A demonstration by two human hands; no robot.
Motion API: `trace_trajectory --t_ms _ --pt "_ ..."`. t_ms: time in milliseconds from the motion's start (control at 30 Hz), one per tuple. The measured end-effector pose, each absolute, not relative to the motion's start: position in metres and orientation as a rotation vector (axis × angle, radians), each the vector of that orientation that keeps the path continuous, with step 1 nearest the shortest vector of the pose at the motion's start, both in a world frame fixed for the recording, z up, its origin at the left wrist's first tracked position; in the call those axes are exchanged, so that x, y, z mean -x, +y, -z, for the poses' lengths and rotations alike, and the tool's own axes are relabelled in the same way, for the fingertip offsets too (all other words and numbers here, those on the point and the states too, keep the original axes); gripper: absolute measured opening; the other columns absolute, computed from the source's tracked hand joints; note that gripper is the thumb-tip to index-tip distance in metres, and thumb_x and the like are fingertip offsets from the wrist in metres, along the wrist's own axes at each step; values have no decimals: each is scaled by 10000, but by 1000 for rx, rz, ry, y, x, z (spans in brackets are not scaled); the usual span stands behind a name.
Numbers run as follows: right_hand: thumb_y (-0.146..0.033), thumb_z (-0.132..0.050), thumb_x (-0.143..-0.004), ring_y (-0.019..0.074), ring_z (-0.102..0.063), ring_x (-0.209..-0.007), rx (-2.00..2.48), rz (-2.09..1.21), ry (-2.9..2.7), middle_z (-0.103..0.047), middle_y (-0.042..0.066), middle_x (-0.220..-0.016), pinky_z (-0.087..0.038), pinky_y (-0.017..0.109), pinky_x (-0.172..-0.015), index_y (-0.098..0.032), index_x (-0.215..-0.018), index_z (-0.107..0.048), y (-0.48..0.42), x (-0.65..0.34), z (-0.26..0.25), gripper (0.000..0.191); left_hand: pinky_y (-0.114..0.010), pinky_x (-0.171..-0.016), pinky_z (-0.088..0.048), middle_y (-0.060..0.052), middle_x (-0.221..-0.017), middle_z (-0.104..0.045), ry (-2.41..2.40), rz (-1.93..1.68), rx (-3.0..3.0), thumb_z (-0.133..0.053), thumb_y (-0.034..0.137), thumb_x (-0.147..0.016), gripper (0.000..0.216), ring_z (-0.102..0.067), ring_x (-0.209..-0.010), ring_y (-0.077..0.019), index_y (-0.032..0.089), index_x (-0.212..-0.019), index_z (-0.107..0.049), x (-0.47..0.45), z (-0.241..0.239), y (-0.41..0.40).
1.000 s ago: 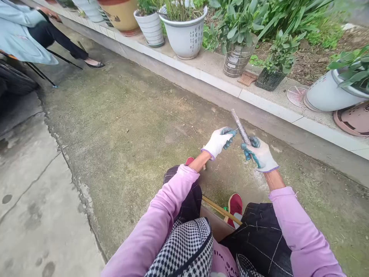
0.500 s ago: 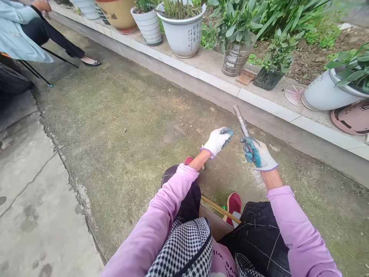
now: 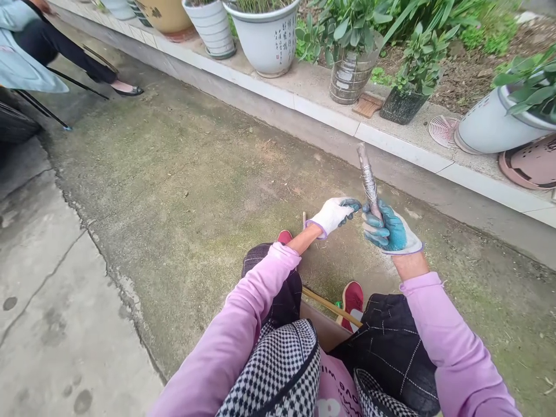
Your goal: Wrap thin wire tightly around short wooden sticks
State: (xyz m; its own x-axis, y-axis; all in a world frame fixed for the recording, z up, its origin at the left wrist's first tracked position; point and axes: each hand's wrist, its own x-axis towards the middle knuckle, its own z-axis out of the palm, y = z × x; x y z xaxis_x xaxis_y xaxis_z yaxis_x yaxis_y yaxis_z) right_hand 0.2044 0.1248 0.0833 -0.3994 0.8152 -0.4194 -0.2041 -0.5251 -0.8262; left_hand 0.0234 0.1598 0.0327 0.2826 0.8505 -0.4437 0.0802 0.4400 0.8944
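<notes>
My right hand (image 3: 391, 230), in a white glove with a blue-green palm, is closed around the lower end of a short wooden stick (image 3: 362, 155). Shiny silvery wire (image 3: 369, 184) is wound in many turns about the stick's middle, and the stick's bare top points up and away from me. Just left of it, my gloved left hand (image 3: 337, 214) is pinched shut with its fingertips close to the right fingers. The thin end of the wire runs to that pinch, though it barely shows now.
A low tiled ledge (image 3: 321, 114) crosses ahead, bearing potted plants such as a white pot (image 3: 263, 43) and a black pot (image 3: 403, 106). At the far left sits another person (image 3: 65, 52). A yellowish stick (image 3: 321, 299) lies between my legs, near a red shoe (image 3: 353, 298).
The wound stick has turned more upright in my right hand, and more of its lower end shows. My left hand has moved right, closer to it. The view has shifted slightly.
</notes>
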Motion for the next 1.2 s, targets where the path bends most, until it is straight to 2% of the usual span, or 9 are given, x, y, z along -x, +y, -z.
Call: trace_trajectory --t_ms 233,433,533,633,733,800,867,1067,1200 --pt "-685 -889 -835 76 -78 -439 1044 -2036 -897 -271 -145 -621 -116 237 -340 -272 -986 -615 119 -202 -77 518 -203 -460 -338 43 -756 -686 1148 -534 -1065 -651 149 -950 304 -441 -463 -49 155 -1179 -850 -13 -42 165" --pt "-604 -969 -780 55 -155 -425 1083 -2070 -906 -347 -148 -591 -158 205 -344 -244 -984 -645 119 -203 -78 526 -222 -527 -420 -58 -1049 -846 999 -662 -994 -796 152 -834 686 -533 -546 -64 138 -1516 -725 4 -64 174" --pt "-631 -957 -768 58 -178 -420 1146 -2096 -945 -353 -146 -581 -165 210 -354 -237 -1006 -654 117 -200 -80 551 -220 -499 -406 -43 -954 -820 943 -772 -899 -834 241 -868 584 -507 -506 -55 125 -1434 -748 5 -73 172" --pt "-691 -926 -732 75 -261 -430 1312 -2012 -1033 -431 -116 -599 -233 236 -369 -233 -1014 -662 118 -195 -77 599 -221 -485 -424 8 -773 -735 981 -822 -820 -882 202 -843 362 -523 -482 -62 99 -1176 -783 -1 -76 172" --pt "-665 -882 -727 126 -421 -494 1659 -1557 -1223 -550 -59 -653 -345 274 -424 -249 -999 -656 122 -191 -70 546 -226 -492 -458 52 -669 -663 1108 -891 -704 -809 80 -884 152 -541 -454 -68 122 -997 -717 -7 -75 177" --pt "-611 -842 -774 159 -485 -559 1833 -1195 -1374 -590 -30 -673 -374 287 -479 -266 -991 -665 124 -189 -66 445 -224 -503 -473 63 -667 -663 1175 -927 -644 -758 38 -921 132 -547 -445 -62 139 -970 -687 -10 -73 181" --pt "-601 -803 -829 174 -496 -591 1870 -1056 -1466 -588 -13 -667 -367 294 -504 -277 -948 -665 124 -188 -64 372 -221 -525 -494 60 -679 -680 1189 -933 -617 -777 55 -937 133 -573 -456 -64 144 -985 -691 -10 -72 183" --pt "-793 -826 -804 102 -279 -446 1453 -1794 -1062 -404 -93 -583 -203 251 -378 -253 -950 -665 118 -188 -68 582 -209 -547 -514 36 -661 -703 1094 -938 -611 -826 225 -986 162 -637 -487 -91 122 -1071 -735 -7 -72 179" --pt "-809 -891 -767 67 -174 -423 1150 -2032 -947 -350 -135 -572 -171 223 -357 -248 -977 -642 115 -185 -71 650 -229 -498 -503 -67 -832 -832 932 -917 -622 -802 362 -1017 327 -645 -484 -107 96 -1203 -762 -7 -70 177"
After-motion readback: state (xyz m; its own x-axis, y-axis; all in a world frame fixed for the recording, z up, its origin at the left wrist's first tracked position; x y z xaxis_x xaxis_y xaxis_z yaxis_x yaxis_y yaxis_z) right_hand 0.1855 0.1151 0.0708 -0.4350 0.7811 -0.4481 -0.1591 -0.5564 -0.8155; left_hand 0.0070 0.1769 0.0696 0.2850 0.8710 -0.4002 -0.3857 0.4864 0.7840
